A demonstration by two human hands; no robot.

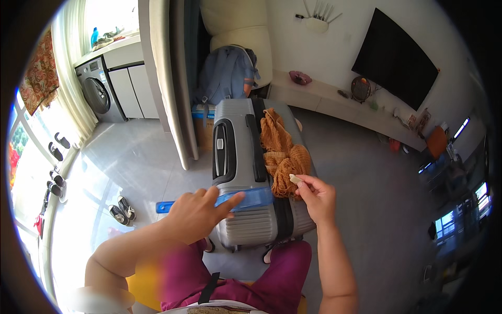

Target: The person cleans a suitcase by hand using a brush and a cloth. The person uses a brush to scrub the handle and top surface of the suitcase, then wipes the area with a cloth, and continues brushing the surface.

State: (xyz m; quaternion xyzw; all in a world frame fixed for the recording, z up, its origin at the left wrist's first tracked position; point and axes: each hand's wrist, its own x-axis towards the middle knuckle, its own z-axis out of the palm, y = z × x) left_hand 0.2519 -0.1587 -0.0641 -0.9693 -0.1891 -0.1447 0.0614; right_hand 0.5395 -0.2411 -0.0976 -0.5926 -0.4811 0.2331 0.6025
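Observation:
A grey hard-shell suitcase (238, 152) lies flat on the floor in front of my knees. An orange netted fabric (280, 152) is draped over its right side. A translucent blue strap (246, 200) runs across the near end of the case. My left hand (196, 213) rests on this strap, fingers spread and pressing it down. My right hand (316, 196) pinches the near end of the orange fabric with a small pale piece at its fingertips.
A blue backpack (227, 73) leans behind the suitcase. A washing machine (97, 91) stands at far left, with several shoes (120, 209) along the window. A black television (395, 57) hangs on the right wall above a low shelf (334, 102).

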